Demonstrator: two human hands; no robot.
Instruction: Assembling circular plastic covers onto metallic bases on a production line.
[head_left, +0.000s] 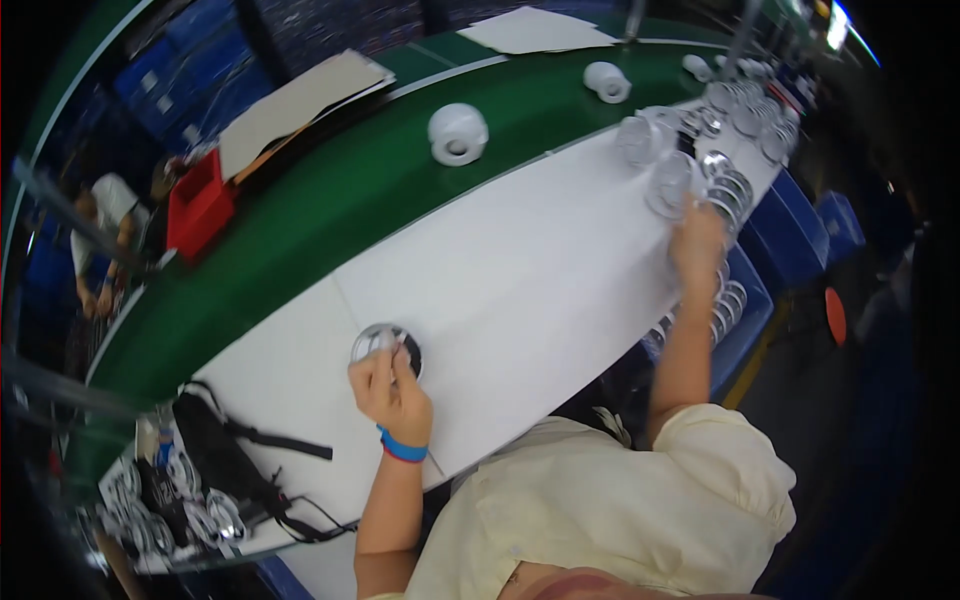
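My left hand (388, 390) is closed, its fingers gripping a round silver-rimmed part (414, 350) with a dark inside, low on the white tabletop. A blue band circles that wrist. Stretched out to the right, my right hand (698, 245) is smeared by motion. Its fingertips are at a clear round cover (668, 185), and I cannot tell whether they grip it. Just beyond that hand runs a row of shiny rings (732, 195). Another clear cover (638, 140) lies a little farther off.
White round housings (458, 135) sit on the green conveyor belt (380, 215). A black bag (215, 440) with straps and several silver-rimmed parts (150, 510) occupy the left end. Blue bins (745, 310) stand below the right edge. Beyond the belt are a red bin (200, 205) and another person (110, 220).
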